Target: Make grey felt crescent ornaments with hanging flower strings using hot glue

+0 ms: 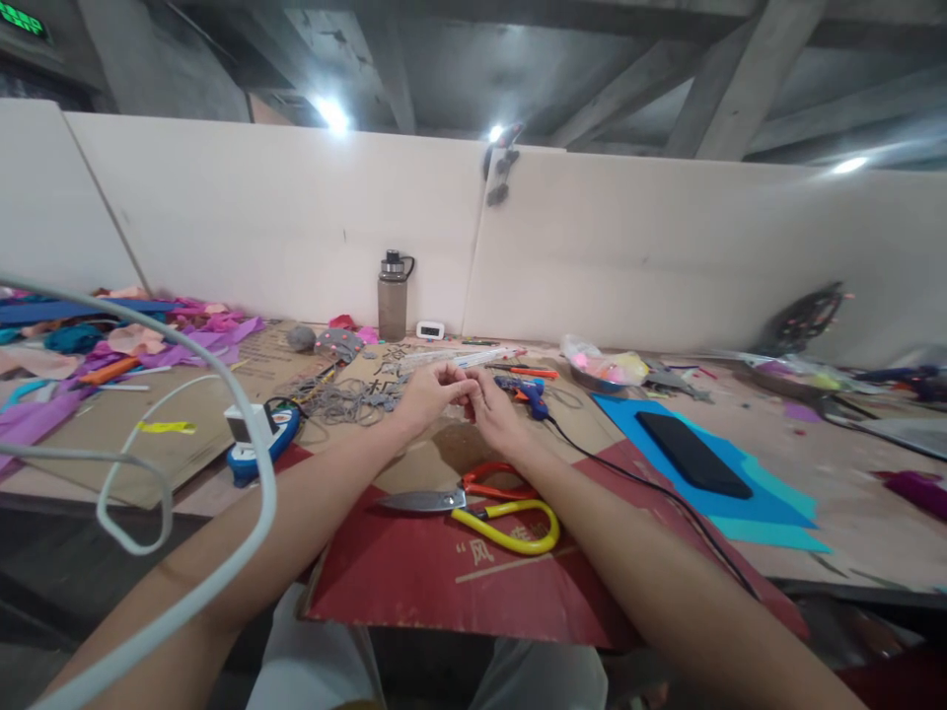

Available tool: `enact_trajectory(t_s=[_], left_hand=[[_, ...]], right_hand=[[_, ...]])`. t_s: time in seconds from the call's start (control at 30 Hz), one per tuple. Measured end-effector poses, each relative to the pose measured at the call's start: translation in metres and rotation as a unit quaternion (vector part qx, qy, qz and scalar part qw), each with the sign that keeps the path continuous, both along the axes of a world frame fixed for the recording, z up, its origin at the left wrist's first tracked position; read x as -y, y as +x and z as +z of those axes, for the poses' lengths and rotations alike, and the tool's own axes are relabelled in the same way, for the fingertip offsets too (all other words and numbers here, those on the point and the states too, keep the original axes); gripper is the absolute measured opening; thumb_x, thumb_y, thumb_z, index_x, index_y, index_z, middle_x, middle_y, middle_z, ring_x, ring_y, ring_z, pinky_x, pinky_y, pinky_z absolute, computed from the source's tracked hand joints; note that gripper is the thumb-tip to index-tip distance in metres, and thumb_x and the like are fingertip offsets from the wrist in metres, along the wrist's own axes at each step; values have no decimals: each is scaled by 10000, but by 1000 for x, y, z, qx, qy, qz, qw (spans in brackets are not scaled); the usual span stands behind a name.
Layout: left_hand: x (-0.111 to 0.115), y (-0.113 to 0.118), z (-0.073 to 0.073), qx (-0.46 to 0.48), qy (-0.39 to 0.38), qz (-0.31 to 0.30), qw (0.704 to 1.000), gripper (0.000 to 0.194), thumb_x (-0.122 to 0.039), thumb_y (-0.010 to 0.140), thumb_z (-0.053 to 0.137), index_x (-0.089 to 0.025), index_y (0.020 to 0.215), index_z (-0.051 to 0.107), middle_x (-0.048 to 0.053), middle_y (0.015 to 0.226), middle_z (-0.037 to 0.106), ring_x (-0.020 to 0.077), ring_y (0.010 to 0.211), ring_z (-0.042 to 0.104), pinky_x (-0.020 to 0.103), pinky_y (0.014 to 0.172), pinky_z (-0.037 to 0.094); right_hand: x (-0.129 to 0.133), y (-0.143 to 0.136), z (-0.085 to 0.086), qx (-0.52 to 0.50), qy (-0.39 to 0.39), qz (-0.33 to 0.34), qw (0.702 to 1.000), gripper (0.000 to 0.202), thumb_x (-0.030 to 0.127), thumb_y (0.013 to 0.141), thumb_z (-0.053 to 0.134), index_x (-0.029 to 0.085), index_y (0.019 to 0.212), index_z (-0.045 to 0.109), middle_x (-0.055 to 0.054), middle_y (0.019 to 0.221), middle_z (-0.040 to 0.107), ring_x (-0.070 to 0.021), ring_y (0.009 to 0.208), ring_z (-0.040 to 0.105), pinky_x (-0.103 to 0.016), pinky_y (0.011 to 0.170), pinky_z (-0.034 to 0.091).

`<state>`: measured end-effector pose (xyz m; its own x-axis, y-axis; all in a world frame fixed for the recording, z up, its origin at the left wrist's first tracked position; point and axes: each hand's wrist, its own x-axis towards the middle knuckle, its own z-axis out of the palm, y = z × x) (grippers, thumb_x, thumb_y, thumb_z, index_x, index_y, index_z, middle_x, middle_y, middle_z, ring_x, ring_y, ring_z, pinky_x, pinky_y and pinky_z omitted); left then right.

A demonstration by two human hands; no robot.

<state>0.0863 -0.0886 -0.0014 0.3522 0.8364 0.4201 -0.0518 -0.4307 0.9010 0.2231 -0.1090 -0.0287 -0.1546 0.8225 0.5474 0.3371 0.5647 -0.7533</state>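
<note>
My left hand and my right hand meet over the cardboard, fingertips pinched together. Whatever lies between them is too small or too hidden to make out. Just below them, scissors with one yellow and one red handle lie on the red printed cardboard, blades toward the left. A blue glue gun rests right beside my right hand, its black cord trailing to the lower right. Grey yarn-like scraps are spread to the left of my left hand.
A bottle stands by the white partition near a small white clock. On the right, a black phone lies on blue sheets. Colourful scraps, a blue power strip and a white cable occupy the left.
</note>
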Motion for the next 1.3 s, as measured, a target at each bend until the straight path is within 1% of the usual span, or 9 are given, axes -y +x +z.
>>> enact_trajectory(t_s=[0.27,0.43,0.63,0.7,0.77,0.9,1.03,1.17,1.3], left_hand=[[-5,-2,-2,-84,66,21,994,220,-346,745,631,-163,685,525,-28,595,566,112,559,522,253,584,413],[-1,-4,2,-116,105,47,987,249,-370,775,599,-169,655,514,-37,577,522,109,558,477,244,565,383],[0,-4,4,57,-64,-67,994,383,-523,755,605,-165,663,507,-53,517,468,83,427,424,229,444,351],[-2,-4,5,90,-81,-75,990,382,-510,733,638,-152,658,529,-37,543,512,82,442,455,232,464,378],[-3,-5,6,77,-73,-76,991,358,-484,710,669,-141,683,568,-25,562,549,89,455,485,240,486,403],[-3,-8,7,-19,-3,-52,998,316,-437,753,632,-124,792,655,-24,527,553,97,452,486,234,486,392],[-3,-14,9,-117,123,-13,985,254,-351,844,539,-155,890,694,-4,595,609,125,545,552,253,593,440],[-4,-20,11,-211,265,48,940,194,-245,862,519,-197,917,699,25,739,659,155,718,590,280,737,442],[-6,-25,11,-304,392,8,868,183,-137,846,499,-185,925,657,40,768,625,164,747,566,288,736,433]], right_hand=[[1,-1,-1,14,12,-16,1000,296,449,949,323,202,1005,476,-13,791,525,-133,647,467,-274,609,398],[-1,-3,-3,-64,-82,70,992,334,555,914,346,240,931,454,11,719,473,-124,582,444,-265,540,382],[-8,1,-2,-196,-247,233,920,437,648,875,342,227,874,459,-16,805,533,-117,612,497,-266,543,407],[-9,4,-1,-201,-246,237,918,461,653,881,320,218,876,473,-7,803,527,-105,609,491,-250,543,399],[-8,6,-1,-176,-218,218,935,458,645,880,343,211,889,492,-4,822,531,-98,623,493,-238,550,397],[-5,5,-2,-129,-186,182,957,460,648,854,397,198,865,491,-7,824,537,-99,619,501,-244,556,408],[-4,3,-1,-184,-217,202,937,406,596,823,505,207,940,480,12,807,525,-90,599,495,-239,556,401],[-3,6,0,-234,-279,239,900,355,510,817,567,224,1008,483,8,832,548,-97,628,517,-239,573,405],[-1,12,2,-216,-338,279,873,274,418,839,564,235,1033,500,-5,858,580,-116,659,537,-250,583,412]])
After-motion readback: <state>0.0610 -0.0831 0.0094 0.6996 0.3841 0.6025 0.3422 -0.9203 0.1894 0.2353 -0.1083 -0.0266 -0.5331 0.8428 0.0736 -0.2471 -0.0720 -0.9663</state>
